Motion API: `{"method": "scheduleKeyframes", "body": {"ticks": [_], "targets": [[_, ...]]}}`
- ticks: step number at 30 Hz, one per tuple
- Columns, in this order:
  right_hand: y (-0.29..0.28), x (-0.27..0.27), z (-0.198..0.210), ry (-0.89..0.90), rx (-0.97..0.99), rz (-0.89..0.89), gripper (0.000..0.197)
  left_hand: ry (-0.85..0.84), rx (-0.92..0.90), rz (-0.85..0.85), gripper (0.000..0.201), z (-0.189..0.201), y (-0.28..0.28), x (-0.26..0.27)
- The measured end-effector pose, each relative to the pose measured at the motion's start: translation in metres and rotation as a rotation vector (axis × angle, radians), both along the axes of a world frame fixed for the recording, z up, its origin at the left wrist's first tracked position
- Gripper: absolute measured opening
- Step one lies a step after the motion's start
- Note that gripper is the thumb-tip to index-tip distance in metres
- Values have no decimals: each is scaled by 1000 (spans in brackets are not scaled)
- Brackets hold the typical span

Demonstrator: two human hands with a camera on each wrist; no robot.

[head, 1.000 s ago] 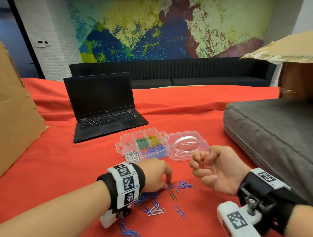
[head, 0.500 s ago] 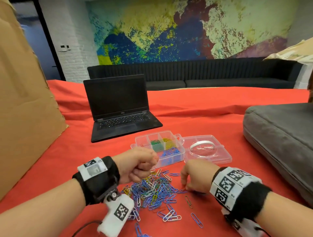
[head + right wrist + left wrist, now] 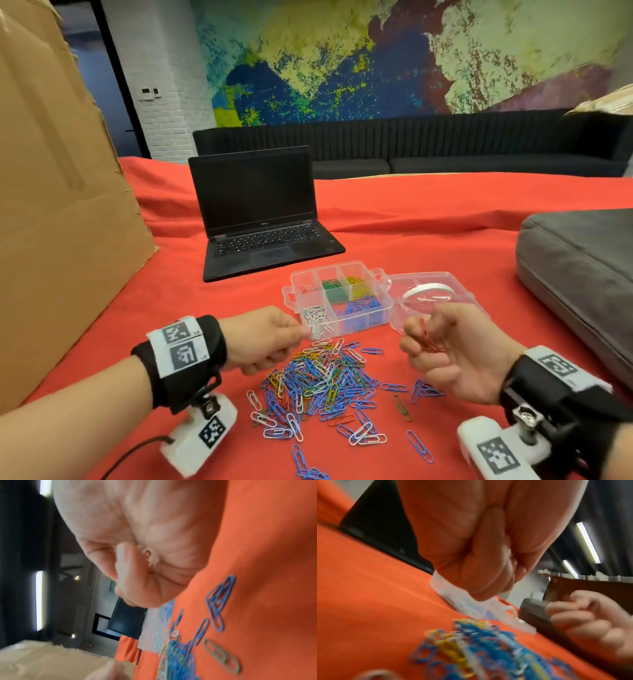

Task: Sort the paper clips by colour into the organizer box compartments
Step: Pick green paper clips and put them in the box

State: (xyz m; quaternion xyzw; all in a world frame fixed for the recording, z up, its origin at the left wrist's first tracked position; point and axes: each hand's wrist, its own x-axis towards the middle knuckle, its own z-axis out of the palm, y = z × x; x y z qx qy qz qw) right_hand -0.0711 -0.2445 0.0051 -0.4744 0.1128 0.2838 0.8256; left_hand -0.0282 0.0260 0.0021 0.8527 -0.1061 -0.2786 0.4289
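Paper clips (image 3: 322,380) in blue, white, green, yellow and red lie in a tangled heap on the red cloth (image 3: 212,308) between my hands, just in front of the organizer box (image 3: 383,317). My right hand (image 3: 455,356) is curled, palm up, round a small bunch of red clips (image 3: 428,339); my left hand (image 3: 263,337) is closed with thumb against fingertips at the box's near left corner, by the white compartment, and seems to pinch a pale clip, though I cannot tell for sure. By my reckoning I am about midway: white clips fill the near left compartment, blue the near right, green and yellow sit behind, and the far left one shows only a trace of red, while the heap and many strays remain. Clips are thin bent wire with a glossy coloured coat, apt to hook together. Clear hard plastic makes up the box, its hinged lid (image 3: 442,298) lying open to the right. Beyond stand an open black laptop (image 3: 260,219), a cardboard sheet (image 3: 51,205) at left and a grey cushion (image 3: 579,267) at right.
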Motion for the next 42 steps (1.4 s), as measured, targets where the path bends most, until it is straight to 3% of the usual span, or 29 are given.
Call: {"method": "scheduleKeyframes", "body": {"ticks": [2, 4, 7, 10, 13, 16, 20, 27, 29, 33, 36, 42], "targets": [[7, -1, 3, -8, 70, 9, 21, 36, -24, 29, 29, 0, 12, -2], [20, -1, 4, -18, -1, 55, 16, 26, -53, 54, 21, 0, 22, -4], [44, 0, -3, -200, -481, 214, 20, -149, 78, -37, 16, 1, 32, -8], [68, 1, -10, -584, -1028, 476, 31, -404, 312, -261, 10, 0, 33, -13], [81, -3, -7, -809, -1283, 594, 41, -475, 484, -393, 19, -7, 29, -18], [80, -11, 1, -822, -1342, 685, 47, -536, 552, -413, 16, -10, 26, -17], [68, -15, 12, -781, -1385, 718, 50, -506, 512, -392, 11, -11, 29, -12], [69, -15, 11, -809, -1398, 775, 53, -344, 162, -171, 13, -11, 39, -7], [66, -16, 13, -796, -1411, 804, 50, -310, 110, -139, 14, -10, 40, -7], [58, -4, 10, -721, -1376, 696, 46, -227, 20, -35, 4, -7, 38, -8], [62, -1, 6, -644, -1322, 681, 46, -111, -25, 30, 13, -4, 35, -9], [60, -8, 12, -735, -1431, 801, 43, 53, -199, 155, 19, -3, 35, -9]]}}
